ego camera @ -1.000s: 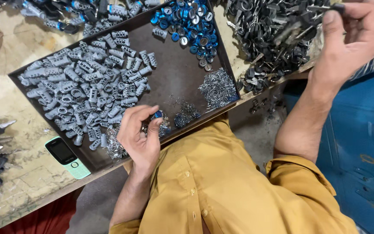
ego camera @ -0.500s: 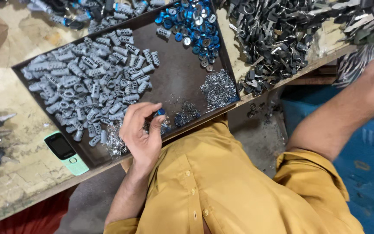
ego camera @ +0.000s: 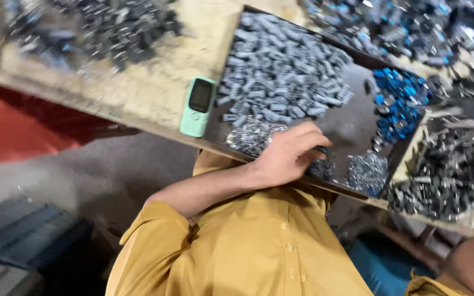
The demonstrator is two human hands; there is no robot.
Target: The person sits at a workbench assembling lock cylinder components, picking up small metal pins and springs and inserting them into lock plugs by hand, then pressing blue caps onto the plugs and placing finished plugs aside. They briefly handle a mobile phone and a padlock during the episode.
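The left hand point(ego camera: 289, 156) rests on the near edge of the dark tray point(ego camera: 357, 123), fingers curled narrow over small shiny metal bits point(ego camera: 250, 137); whether the grip pinches one I cannot tell. The right hand is out of view; only a forearm shows at lower right. Grey ribbed blocks point(ego camera: 281, 82) lie heaped in the tray, blue caps point(ego camera: 399, 98) beside them. A mint-green phone point(ego camera: 198, 107) lies on the rough worktop point(ego camera: 138, 87), long axis running away from the edge.

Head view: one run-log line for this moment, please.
left hand: on dark tray, fingers at small metal parts | right hand: out of view | mint-green phone: beside tray
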